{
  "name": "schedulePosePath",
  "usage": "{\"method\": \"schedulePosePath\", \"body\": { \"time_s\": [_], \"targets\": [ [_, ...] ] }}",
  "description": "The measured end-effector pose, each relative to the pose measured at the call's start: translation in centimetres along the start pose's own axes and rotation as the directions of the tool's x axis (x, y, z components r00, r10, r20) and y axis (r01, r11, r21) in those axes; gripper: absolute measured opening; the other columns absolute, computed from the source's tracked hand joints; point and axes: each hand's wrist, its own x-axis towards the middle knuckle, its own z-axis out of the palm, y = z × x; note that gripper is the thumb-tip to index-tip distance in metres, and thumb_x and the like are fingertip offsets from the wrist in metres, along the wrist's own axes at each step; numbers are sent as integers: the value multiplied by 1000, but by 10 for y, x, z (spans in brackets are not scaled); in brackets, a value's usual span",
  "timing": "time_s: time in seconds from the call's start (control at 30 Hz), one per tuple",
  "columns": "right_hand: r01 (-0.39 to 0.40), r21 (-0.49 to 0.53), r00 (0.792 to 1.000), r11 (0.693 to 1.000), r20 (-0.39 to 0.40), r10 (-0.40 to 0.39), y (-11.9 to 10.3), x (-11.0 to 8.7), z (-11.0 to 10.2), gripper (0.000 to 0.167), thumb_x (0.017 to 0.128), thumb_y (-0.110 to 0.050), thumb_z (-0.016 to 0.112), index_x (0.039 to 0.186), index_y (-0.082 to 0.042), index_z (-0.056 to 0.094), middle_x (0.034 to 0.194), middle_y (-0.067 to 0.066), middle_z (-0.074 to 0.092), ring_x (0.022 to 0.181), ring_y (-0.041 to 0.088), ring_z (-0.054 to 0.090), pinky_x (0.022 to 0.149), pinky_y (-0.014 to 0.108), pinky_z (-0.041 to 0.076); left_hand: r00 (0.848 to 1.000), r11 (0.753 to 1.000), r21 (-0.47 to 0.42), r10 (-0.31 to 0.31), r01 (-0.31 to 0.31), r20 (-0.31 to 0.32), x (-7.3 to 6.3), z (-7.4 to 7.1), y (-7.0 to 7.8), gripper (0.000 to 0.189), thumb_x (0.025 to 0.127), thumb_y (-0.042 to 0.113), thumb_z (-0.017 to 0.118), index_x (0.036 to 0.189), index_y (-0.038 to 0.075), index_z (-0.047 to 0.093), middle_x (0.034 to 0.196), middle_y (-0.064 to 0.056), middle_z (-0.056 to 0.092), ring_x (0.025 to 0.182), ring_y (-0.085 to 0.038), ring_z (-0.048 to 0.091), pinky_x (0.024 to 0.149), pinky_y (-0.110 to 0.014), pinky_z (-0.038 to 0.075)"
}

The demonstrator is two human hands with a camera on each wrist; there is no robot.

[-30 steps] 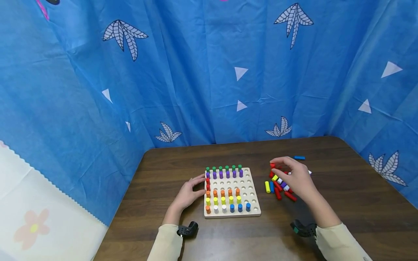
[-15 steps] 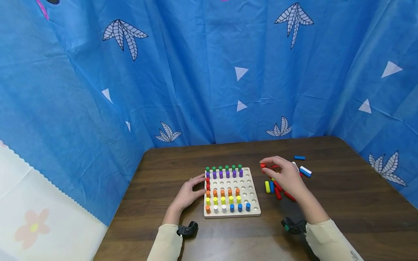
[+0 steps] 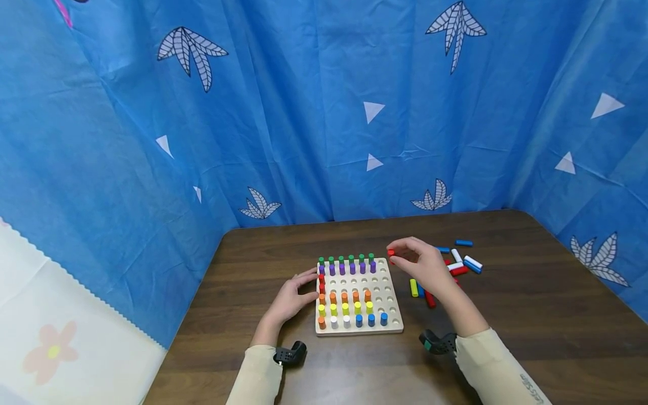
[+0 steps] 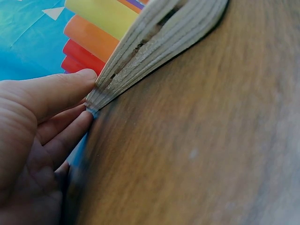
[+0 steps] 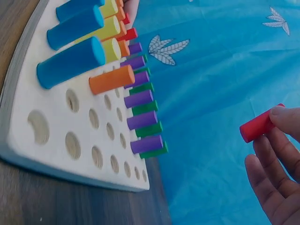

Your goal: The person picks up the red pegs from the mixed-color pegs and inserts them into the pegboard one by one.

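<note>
A pale wooden pegboard [image 3: 395, 309] lies on the table, with rows of green, purple, red, orange, yellow, white and blue pegs standing in its holes. My left hand [image 3: 289, 302] rests against the board's left edge; in the left wrist view its thumb and fingertips touch that edge beside the pegs. Between thumb and fingers my right hand [image 3: 422, 264] pinches a red peg [image 5: 257, 127], held above the table just off the board's far right corner. Several holes at the board's right side and in the row of two red pegs [image 3: 321, 284] are bare.
Loose pegs lie right of the board, partly hidden by my right arm: a yellow peg [image 3: 413, 288], a blue peg [image 3: 463, 243], plus several red, white and blue ones. A blue curtain [image 3: 304, 112] hangs behind the brown table [image 3: 364, 371].
My right hand has moved left from above the loose pegs toward the board, carrying the red peg. More of the loose pegs now show behind it. The left hand stays at the board's edge.
</note>
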Motion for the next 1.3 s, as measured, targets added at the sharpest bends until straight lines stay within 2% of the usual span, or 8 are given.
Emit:
{"method": "schedulePosePath", "body": {
  "time_s": [0.27, 0.5, 0.87, 1.07, 1.3],
  "targets": [
    [-1, 16, 999, 1000, 36, 0, -9, 5, 10, 23, 91, -13, 73, 114, -18, 70, 110, 2, 71, 98, 20, 69, 80, 23, 58, 1000, 1000, 13, 4, -4, -2, -1, 0, 1, 50, 92, 22, 72, 140, 18, 60, 157, 6, 45, 152, -30, 30, 121, -60, 27],
    [-2, 32, 998, 999, 65, -1, -12, 9, 26, 22, 90, -12, 74, 111, -18, 72, 108, 3, 70, 96, 20, 67, 84, 35, 59, 1000, 1000, 11, -2, 2, -3, -2, 1, 1, 50, 92, 22, 72, 140, 18, 59, 157, 6, 45, 151, -29, 31, 120, -59, 29],
    [-10, 70, 991, 998, 136, 0, -17, 15, 44, 23, 90, -9, 73, 112, -16, 71, 110, 4, 70, 99, 21, 66, 87, 38, 60, 1000, 1000, -3, 9, -9, -8, 1, 2, -1, 50, 91, 23, 73, 139, 17, 61, 156, 6, 46, 152, -31, 29, 122, -60, 25],
    [-5, 51, 985, 999, 175, -4, -19, 18, 58, 21, 91, -10, 72, 111, -17, 72, 109, 1, 71, 97, 17, 65, 84, 32, 57, 1000, 1000, 6, 12, -12, -8, 1, 2, -1, 50, 91, 23, 73, 139, 17, 61, 156, 7, 46, 153, -32, 27, 123, -59, 22],
    [-13, 59, 978, 998, 208, 0, -25, 25, 68, 19, 91, -11, 72, 108, -19, 72, 107, 0, 71, 95, 17, 64, 84, 33, 57, 1000, 1000, -6, 4, -4, 4, -1, 2, -1, 51, 92, 24, 72, 141, 19, 59, 157, 7, 44, 152, -30, 29, 121, -60, 27]
  ]
}}
